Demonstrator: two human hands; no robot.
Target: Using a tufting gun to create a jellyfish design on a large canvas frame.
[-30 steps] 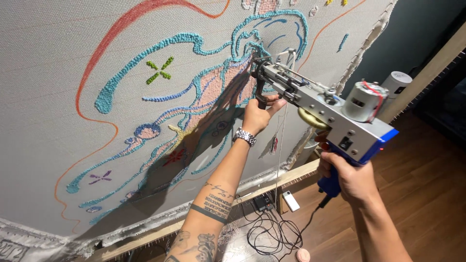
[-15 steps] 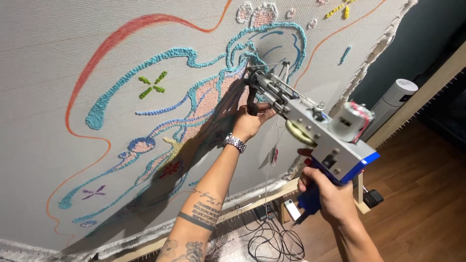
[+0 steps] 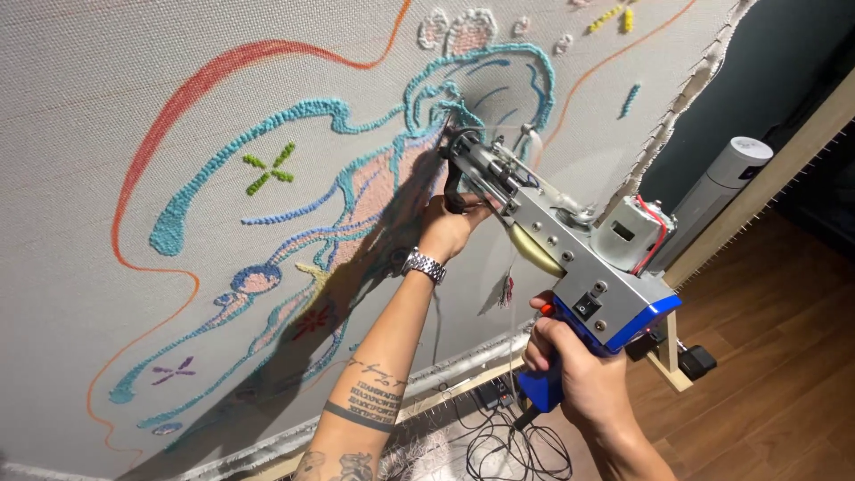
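Note:
A grey metal tufting gun (image 3: 570,249) with a blue handle points its tip at a stretched grey cloth (image 3: 107,107). My right hand (image 3: 574,374) grips the blue handle at the lower right. My left hand (image 3: 450,223), with a metal watch on the wrist, holds the black front grip just under the tip. The tip touches the cloth where teal yarn outlines (image 3: 356,116) meet a pink tufted patch (image 3: 387,187). An orange drawn line (image 3: 205,80) curves over the design.
The cloth hangs on a wooden frame (image 3: 757,187) with tack strips along its edge. A white cylindrical appliance (image 3: 721,178) stands behind it. Black cables (image 3: 508,441) and an adapter lie on the wooden floor (image 3: 775,392) below.
The gun and both hands have moved up along the cloth, and the view has tilted so the top of the design shows.

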